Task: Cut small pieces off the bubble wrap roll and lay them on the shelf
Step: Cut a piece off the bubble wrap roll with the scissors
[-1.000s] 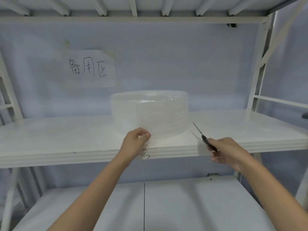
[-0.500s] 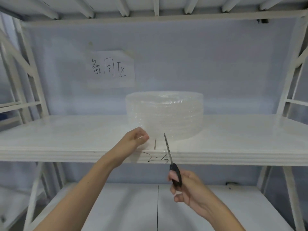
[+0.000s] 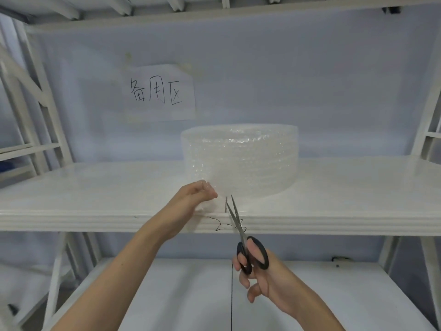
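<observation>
Both hands (scissors (image 3: 241, 231)) near shelf (image 3: 95, 220) edge.

bubble wrap roll (image 3: 241, 161) on shelf (image 3: 95, 187), paper sign (image 3: 160, 93) behind-left, scissors (image 3: 241, 231) before roll

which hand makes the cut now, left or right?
Right hand: it holds the black-handled scissors, blades slightly open at the clear bubble wrap roll. Left hand pinches its loose end.
</observation>
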Available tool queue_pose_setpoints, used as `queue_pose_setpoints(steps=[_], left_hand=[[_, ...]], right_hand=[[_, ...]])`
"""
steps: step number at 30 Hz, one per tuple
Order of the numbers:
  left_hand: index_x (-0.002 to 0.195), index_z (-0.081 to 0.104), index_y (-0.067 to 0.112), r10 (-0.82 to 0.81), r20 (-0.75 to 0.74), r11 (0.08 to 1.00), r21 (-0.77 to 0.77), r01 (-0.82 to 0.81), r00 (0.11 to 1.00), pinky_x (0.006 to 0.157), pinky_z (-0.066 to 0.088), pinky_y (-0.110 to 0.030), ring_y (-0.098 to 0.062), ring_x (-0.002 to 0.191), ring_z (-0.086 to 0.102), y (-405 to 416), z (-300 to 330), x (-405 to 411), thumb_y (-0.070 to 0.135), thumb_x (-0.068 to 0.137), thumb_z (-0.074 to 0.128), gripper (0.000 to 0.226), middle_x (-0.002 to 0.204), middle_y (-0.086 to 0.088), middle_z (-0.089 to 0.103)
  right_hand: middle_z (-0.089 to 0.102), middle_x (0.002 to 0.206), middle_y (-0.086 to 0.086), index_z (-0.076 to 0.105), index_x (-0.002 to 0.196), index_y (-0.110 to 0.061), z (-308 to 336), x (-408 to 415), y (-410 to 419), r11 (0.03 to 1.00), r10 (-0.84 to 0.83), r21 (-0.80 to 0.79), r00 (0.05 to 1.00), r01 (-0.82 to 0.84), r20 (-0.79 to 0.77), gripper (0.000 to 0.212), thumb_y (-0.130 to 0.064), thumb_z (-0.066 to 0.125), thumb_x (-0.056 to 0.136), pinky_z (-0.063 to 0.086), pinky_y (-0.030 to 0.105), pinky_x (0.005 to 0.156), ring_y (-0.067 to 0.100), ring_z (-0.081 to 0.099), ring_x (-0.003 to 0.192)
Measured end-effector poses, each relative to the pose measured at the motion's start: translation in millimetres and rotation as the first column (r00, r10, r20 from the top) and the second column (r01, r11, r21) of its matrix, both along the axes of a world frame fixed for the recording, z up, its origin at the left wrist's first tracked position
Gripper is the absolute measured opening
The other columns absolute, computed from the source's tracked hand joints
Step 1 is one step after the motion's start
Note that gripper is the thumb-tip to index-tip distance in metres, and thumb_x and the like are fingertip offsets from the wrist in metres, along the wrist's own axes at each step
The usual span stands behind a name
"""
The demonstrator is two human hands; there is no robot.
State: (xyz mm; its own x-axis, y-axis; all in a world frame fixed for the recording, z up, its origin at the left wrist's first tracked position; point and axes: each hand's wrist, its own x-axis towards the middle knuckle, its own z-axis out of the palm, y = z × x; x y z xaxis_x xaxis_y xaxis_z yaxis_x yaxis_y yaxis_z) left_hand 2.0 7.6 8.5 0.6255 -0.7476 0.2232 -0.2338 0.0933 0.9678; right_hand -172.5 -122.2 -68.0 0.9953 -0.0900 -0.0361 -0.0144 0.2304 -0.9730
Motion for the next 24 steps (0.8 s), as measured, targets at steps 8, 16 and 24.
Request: queue_pose_setpoints(steps=[8,16,24], left_hand=[[0.086,0.069,0.016,0.092,-0.034,0.995,0.028,-0.091,0.995,0.108,0.032,-0.031,-0.001,0.095,0.057,-2.6,-0.6,0.8,0.029,0.071,0.066,0.02,0.085,0.023,0.063],[0.075,0.069,0.023,0.116,0.007,0.992,0.042,-0.116,0.993,0.107,0.033,-0.028,0.003,0.096,0.059,-2.7,-0.2,-2.8,0.033,0.074,0.064,0.011,0.087,0.022,0.065],[0.088,0.068,0.017,0.217,0.293,0.964,0.088,-0.252,0.931,0.077,0.045,-0.027,-0.01,0.074,0.056,4.0,-0.9,-18.0,0.042,0.086,0.068,0.025,0.084,0.003,0.065]], right_hand=[[0.055,0.075,0.003,0.053,0.07,-0.011,-8.5,2.1,2.2,0.999,0.035,0.025,0.999,-0.034,-0.039,0.051,-0.061,0.063,0.065,0.044,0.029,0.044,0.018,0.047,0.054],[0.055,0.078,0.003,0.053,0.07,-0.013,3.3,28.5,4.1,1.0,0.018,0.015,0.999,-0.018,0.035,0.048,-0.06,0.063,0.071,0.045,0.03,0.045,0.018,0.047,0.055],[0.053,0.078,0.003,0.053,0.068,-0.015,3.3,34.9,-2.3,0.999,-0.009,-0.037,0.999,0.01,0.031,0.042,-0.055,0.058,0.079,0.046,0.03,0.047,0.018,0.048,0.055]])
